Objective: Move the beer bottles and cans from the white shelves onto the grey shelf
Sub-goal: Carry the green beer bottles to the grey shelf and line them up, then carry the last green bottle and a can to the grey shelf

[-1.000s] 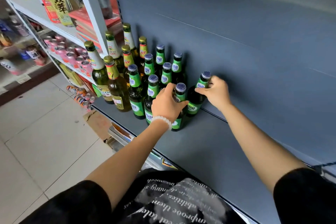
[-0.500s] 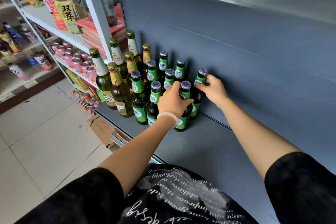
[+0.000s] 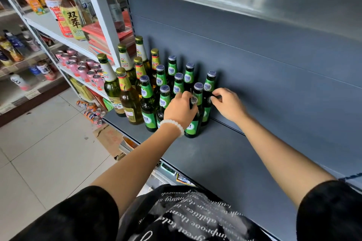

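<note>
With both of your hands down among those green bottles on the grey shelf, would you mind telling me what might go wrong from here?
1. The green bottles stand tightly packed; as the left hand and right hand work around the front bottle, a nudge might topple neighbours.
2. The tall gold-capped bottles stand near the grey shelf front edge; a domino push could send one onto the tiled floor.
</note>
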